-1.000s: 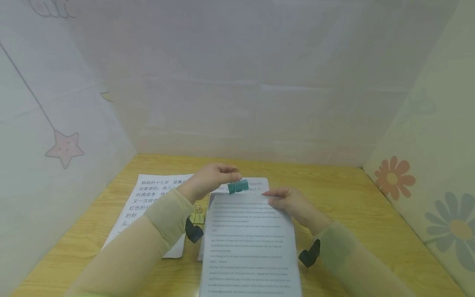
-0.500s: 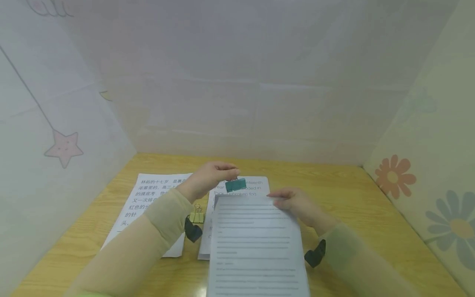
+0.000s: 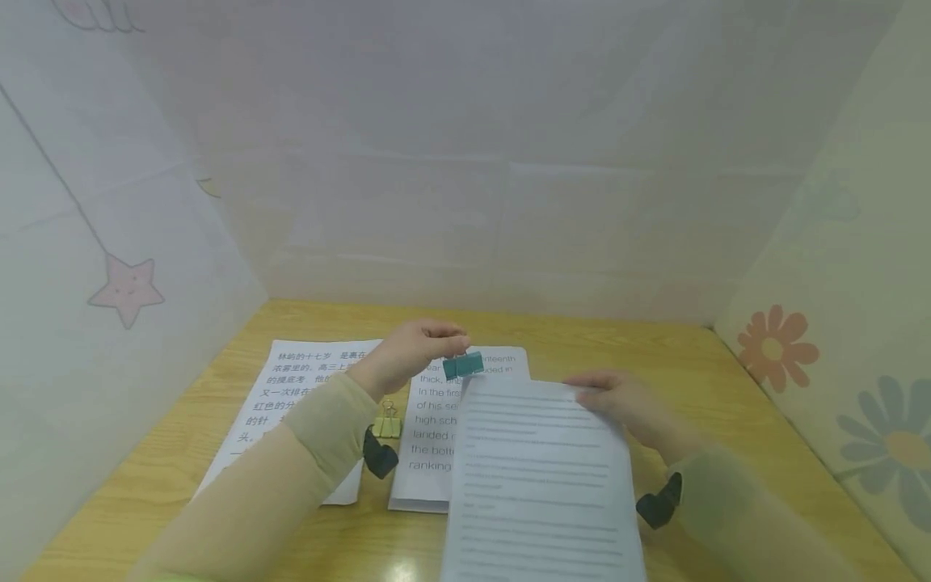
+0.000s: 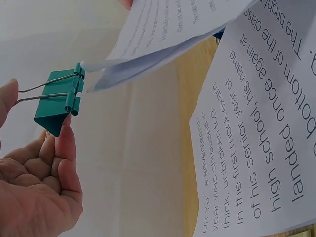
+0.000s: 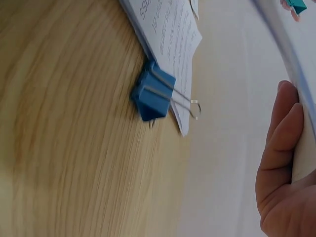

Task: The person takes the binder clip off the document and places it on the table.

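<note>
My left hand (image 3: 410, 352) pinches a teal binder clip (image 3: 463, 365) by its wire handles. In the left wrist view, the thumb lies at the handle ends of the clip (image 4: 58, 96), and a finger touches its underside. My right hand (image 3: 625, 404) grips a stack of small-print sheets (image 3: 541, 485) near its upper right corner, raised above the table. The clip's mouth faces the stack's upper left corner; whether they touch I cannot tell. Behind the stack lies a large-print English stack (image 3: 429, 420), partly covered.
A Chinese-text stack (image 3: 291, 380) lies at left, partly behind my left forearm. A yellow binder clip (image 3: 388, 424) sits between the two stacks on the wooden table (image 3: 618, 339). In the right wrist view, a blue binder clip (image 5: 154, 93) stands beside the large-print stack.
My right hand has carried the small-print stack to the right, uncovering more of the large-print stack. The left hand and teal clip have stayed nearly in place.
</note>
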`<state>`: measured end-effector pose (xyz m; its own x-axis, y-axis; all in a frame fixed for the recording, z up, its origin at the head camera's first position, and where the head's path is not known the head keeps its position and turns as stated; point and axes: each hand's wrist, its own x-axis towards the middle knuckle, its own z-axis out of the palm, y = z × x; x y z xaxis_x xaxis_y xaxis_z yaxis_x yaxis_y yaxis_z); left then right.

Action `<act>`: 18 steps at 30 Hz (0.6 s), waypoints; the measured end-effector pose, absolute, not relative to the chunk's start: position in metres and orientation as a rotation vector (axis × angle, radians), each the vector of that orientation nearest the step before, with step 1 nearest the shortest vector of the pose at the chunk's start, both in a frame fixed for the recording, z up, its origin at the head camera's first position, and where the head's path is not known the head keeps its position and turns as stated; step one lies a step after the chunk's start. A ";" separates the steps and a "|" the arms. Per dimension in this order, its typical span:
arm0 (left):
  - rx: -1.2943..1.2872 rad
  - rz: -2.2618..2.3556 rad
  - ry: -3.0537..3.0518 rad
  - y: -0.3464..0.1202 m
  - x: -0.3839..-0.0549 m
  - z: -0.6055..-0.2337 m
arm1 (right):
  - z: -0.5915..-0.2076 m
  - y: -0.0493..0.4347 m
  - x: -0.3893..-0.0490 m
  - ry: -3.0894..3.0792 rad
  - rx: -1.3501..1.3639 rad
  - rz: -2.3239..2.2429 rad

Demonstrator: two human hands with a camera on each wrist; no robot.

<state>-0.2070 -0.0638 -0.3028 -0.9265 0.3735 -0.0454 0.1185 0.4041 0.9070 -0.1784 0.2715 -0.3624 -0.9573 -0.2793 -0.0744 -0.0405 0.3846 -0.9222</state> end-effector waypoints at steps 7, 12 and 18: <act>0.437 1.468 2.466 -0.061 -0.205 -0.306 | -0.360 0.302 -0.175 2.433 -0.304 -1.589; 0.438 1.430 2.452 -0.057 -0.202 -0.309 | -0.356 0.324 -0.172 2.462 -0.278 -1.514; 0.455 1.404 2.427 -0.051 -0.201 -0.318 | -0.353 0.351 -0.172 2.510 -0.266 -1.441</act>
